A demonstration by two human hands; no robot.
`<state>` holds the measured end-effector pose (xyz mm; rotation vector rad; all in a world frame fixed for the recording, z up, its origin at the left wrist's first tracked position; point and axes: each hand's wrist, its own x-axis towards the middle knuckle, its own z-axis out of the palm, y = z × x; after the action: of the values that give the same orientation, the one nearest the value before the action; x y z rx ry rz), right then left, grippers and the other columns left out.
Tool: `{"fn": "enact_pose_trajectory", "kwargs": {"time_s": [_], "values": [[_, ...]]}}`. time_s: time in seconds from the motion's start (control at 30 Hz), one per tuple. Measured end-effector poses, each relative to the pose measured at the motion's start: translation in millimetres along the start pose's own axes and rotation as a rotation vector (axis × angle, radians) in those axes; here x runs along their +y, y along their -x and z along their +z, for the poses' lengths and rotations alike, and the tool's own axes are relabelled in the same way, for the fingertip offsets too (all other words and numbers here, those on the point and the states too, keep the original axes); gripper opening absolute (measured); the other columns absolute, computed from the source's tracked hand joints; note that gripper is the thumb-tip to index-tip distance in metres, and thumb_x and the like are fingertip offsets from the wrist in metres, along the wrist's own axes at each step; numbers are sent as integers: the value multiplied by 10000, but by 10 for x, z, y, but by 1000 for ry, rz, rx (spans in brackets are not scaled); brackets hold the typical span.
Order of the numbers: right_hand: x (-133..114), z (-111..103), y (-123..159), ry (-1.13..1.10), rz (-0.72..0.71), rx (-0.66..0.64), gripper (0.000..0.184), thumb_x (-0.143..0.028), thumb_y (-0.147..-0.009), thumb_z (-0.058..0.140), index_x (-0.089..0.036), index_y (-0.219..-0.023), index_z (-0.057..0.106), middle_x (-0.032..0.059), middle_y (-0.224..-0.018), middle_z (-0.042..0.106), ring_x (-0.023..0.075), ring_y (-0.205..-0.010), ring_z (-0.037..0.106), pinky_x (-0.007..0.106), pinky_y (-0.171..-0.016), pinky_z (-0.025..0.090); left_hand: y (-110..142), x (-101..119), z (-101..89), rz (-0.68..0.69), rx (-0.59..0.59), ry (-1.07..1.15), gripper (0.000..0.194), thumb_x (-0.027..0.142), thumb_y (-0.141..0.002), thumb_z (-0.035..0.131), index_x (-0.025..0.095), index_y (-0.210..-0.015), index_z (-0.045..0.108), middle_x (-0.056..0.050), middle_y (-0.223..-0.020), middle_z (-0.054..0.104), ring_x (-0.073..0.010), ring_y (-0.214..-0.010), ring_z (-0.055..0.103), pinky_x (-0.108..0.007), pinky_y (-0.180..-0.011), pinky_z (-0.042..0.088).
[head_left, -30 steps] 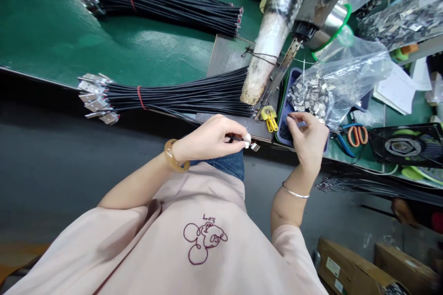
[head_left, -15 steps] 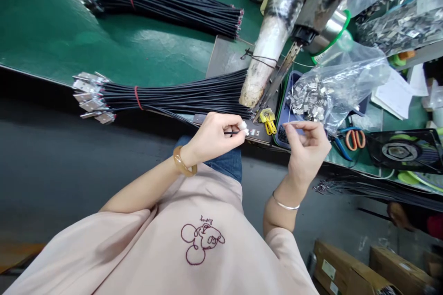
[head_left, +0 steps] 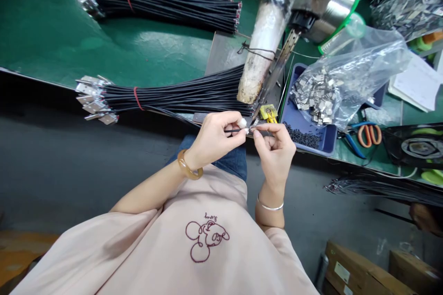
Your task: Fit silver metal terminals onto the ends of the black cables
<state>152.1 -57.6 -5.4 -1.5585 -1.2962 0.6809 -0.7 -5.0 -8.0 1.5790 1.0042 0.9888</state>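
Note:
My left hand [head_left: 221, 133] pinches a black cable [head_left: 231, 131] near its end, with white covers on the fingertips. Close against that end, my right hand [head_left: 275, 147] has thumb and forefinger pressed together; what lies between them is too small to make out. Just above the hands lies a bundle of black cables [head_left: 187, 94], held by a red band, with metal connectors [head_left: 95, 99] at its left end. To the right of my right hand is a blue tray [head_left: 327, 147] with small black pieces [head_left: 302, 137] and a plastic bag of metal shells [head_left: 316, 97].
A white taped tube [head_left: 255, 64] and a metal rod tool [head_left: 277, 76] reach down over the bench near my hands. A yellow clip-like piece [head_left: 268, 113] lies beside them. Orange-handled pliers [head_left: 369, 134], a wire spool [head_left: 341, 14] and a fan [head_left: 415, 147] stand right. Another cable bundle [head_left: 173, 2] lies behind.
My right hand has moved left from over the blue tray to the cable end at my left hand. My left hand keeps its pinch on the cable. The view has shifted slightly.

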Motion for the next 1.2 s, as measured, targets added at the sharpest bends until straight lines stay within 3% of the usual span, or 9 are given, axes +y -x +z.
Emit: {"fn": "enact_pose_trajectory", "kwargs": {"time_s": [0.17,0.33,0.6,0.73,0.87,1.0,1.07,1.2], "values": [[-16,8,14,51,-36,-6,48,-240,-886,656,-207,-919,666,-86,-637,556,18,-435,274,208,-439,215,5,-13,9,26,5,-38,87,148,-778,631,148,-710,575,22,-667,577,-75,-609,550,-167,-587,485],[-19,-6,23,43,-39,59,45,-253,-887,663,-210,-898,670,-109,-549,440,31,-429,263,218,-444,210,7,-6,5,14,19,-26,90,152,-772,636,153,-712,570,21,-669,582,-78,-604,562,-166,-577,490],[-39,12,21,78,-48,11,41,-236,-884,661,-210,-914,666,-95,-609,528,30,-439,267,221,-462,242,19,-12,0,65,16,-42,98,117,-770,626,152,-704,563,27,-675,572,-71,-601,531,-177,-582,453],[-37,12,21,175,-101,4,67,-270,-891,664,-207,-907,678,-75,-646,600,39,-452,317,225,-481,302,12,-8,-47,117,-53,-69,101,95,-773,621,143,-693,582,27,-656,554,-66,-595,476,-175,-546,391],[-19,-35,-14,194,-112,143,172,-371,-914,663,-210,-875,708,-45,-670,649,61,-487,431,238,-503,339,-6,20,-119,47,-133,57,90,117,-793,641,138,-716,602,34,-643,547,-54,-567,432,-168,-519,363],[-12,-61,-44,127,-68,14,210,-406,-930,644,-220,-933,740,-36,-673,648,74,-489,464,242,-502,372,-34,54,-182,-19,-191,167,80,164,-818,664,131,-745,663,15,-672,602,-63,-572,482,-176,-532,400],[-23,-56,-35,180,-136,20,189,-375,-944,629,-230,-901,743,-35,-671,644,77,-492,457,247,-515,393,-48,68,-195,-9,-203,151,102,189,-834,670,134,-763,716,-5,-694,640,-80,-601,524,-190,-549,417],[-50,-60,-7,382,-392,167,107,-303,-927,655,-259,-929,753,-21,-721,672,86,-525,489,260,-565,442,-58,84,-165,33,-149,117,127,192,-839,675,142,-759,760,-15,-684,667,-83,-591,530,-193,-525,401]]}}
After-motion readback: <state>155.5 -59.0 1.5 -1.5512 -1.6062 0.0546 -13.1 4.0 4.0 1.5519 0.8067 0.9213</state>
